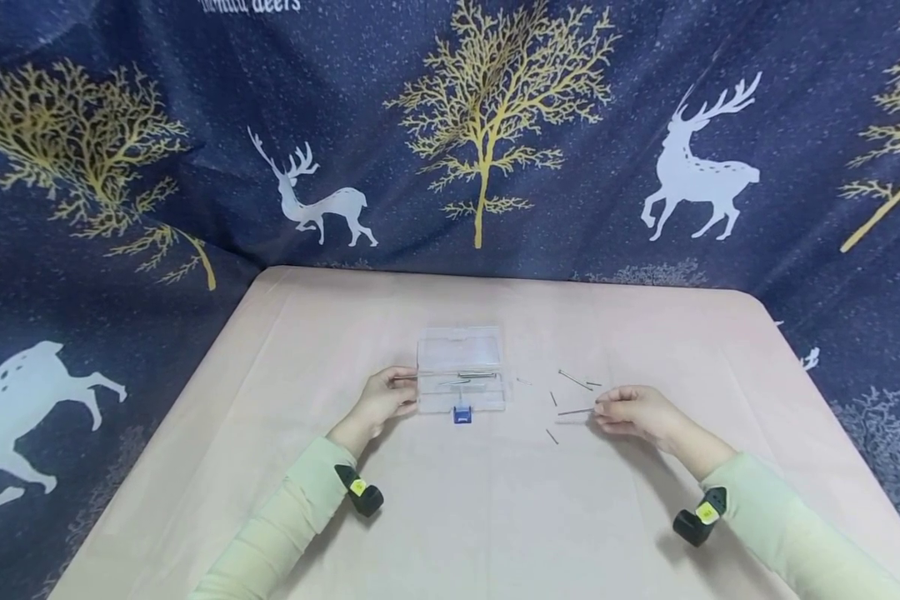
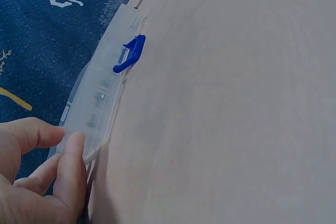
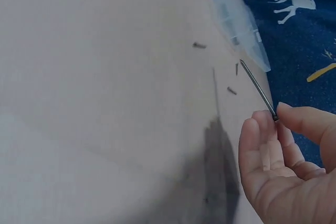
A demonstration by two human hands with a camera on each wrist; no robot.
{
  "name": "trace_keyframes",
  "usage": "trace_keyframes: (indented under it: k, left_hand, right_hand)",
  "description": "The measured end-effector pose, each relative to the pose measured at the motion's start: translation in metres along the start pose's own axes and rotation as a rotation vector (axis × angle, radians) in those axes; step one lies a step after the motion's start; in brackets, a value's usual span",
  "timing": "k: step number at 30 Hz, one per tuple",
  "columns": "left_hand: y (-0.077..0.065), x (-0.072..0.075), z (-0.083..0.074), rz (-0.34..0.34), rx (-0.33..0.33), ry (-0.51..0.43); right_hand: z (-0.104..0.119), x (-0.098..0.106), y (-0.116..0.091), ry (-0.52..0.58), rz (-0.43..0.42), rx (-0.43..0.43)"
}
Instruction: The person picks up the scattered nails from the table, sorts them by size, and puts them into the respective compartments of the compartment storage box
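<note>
A clear plastic box point(image 1: 461, 402) with a blue latch point(image 1: 462, 414) stands on the table with its lid point(image 1: 459, 350) raised. Several long nails point(image 1: 477, 375) lie inside it. My left hand point(image 1: 381, 400) holds the box's left end; in the left wrist view the thumb and a finger close on that end. To the right of the box, my right hand point(image 1: 637, 414) pinches a long nail point(image 3: 257, 88) by its head end, with the point toward the box. The nail is held above the table. Loose nails point(image 1: 575, 380) lie between box and right hand.
A small nail point(image 1: 552, 437) lies nearest me, with another short one point(image 1: 553, 398) behind it. The pink-covered table point(image 1: 450, 517) ends at the back against a dark blue cloth point(image 1: 555, 208) printed with deer and trees.
</note>
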State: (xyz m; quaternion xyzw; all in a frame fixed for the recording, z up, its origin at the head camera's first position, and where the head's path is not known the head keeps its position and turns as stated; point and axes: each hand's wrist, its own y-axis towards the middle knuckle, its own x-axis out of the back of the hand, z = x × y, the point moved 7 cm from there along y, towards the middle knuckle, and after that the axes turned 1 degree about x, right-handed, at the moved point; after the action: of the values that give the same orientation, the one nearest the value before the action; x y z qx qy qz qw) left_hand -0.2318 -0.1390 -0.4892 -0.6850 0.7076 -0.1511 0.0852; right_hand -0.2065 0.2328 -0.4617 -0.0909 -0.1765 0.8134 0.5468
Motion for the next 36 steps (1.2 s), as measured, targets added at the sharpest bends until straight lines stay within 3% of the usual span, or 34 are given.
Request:
trace_keyframes:
  k: [7, 19, 36]
  left_hand:
    - [0.0, -0.001, 0.003, 0.004, 0.022, 0.023]
    - [-0.001, -0.001, 0.0, -0.01, 0.009, 0.015]
    - [-0.002, -0.001, 0.003, 0.002, 0.007, -0.013]
  right_hand:
    - [0.004, -0.009, 0.0, 0.167, 0.056, -0.01]
    - [0.019, -0.024, 0.018, 0.203, 0.059, 0.007]
    - [0.041, -0.046, 0.046, 0.313, -0.057, 0.074]
